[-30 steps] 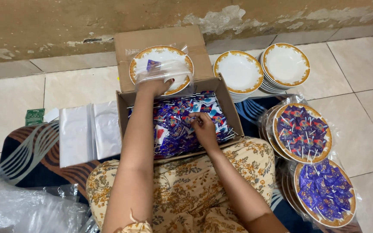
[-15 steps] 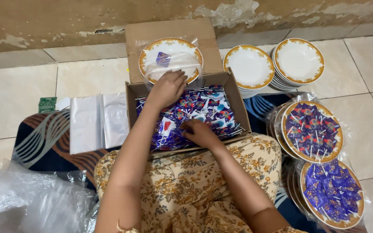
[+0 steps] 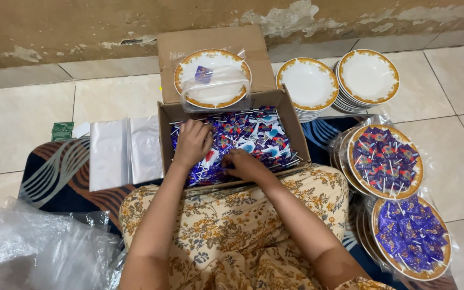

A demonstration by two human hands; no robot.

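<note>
Two stacks of empty gold-rimmed plates (image 3: 369, 75), flat clear bags (image 3: 124, 153), crumpled plastic (image 3: 33, 247).

box (image 3: 291, 126) open above | walls hem sides | bagged plate (image 3: 212, 80) blocks far flap

Home floor serving as packing spot: tiled floor (image 3: 22, 123) and peeling wall (image 3: 81, 24) lying beyond fingers, patterned mat (image 3: 55, 172) spreading beneath.
</note>
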